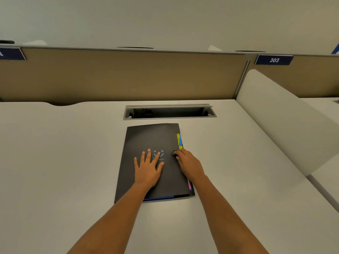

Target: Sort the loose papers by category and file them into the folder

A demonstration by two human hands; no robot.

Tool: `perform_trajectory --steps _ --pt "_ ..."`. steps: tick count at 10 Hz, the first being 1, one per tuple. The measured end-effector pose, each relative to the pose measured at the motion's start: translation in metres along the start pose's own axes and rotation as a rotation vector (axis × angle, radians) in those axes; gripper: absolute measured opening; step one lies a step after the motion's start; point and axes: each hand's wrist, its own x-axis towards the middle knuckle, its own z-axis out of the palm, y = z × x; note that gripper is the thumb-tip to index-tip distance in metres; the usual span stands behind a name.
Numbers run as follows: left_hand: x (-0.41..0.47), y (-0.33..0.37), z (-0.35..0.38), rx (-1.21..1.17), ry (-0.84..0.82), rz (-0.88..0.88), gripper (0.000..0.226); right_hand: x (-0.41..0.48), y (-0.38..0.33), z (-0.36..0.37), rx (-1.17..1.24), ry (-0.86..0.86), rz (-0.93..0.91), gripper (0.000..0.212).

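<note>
The contents of the folder [146, 136] are hidden by its black cover; only coloured tabs [179, 141] are seen along its right edge. The print under the blue logo [155, 152] is too small to be read. The round clasp [173, 153] is partly covered by the right hand [189, 165]; whether it is pinched cannot be told. Both forearms are cut off at the bottom.

a pale table [64, 153] has an open grey cable slot [169, 112] sunk near the middle of its far edge. a tan partition [128, 74] stands along that far edge, with a blue sign [274, 60] reading 303 at its top right and part of another blue sign [12, 54] at its top left. a white divider [286, 121] rises along the table's right edge.
</note>
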Motion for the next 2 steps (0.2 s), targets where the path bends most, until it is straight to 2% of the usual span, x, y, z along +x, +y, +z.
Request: perform_trajectory --steps 1,2 --pt "-0.002 -0.001 -0.006 -0.015 -0.002 0.011 0.057 0.000 -0.004 -0.005 -0.043 0.016 -0.014 0.039" --pt "0.003 -0.002 -0.024 -0.026 0.059 0.015 0.058 0.007 -0.012 -0.018 -0.090 0.088 0.004 0.053"
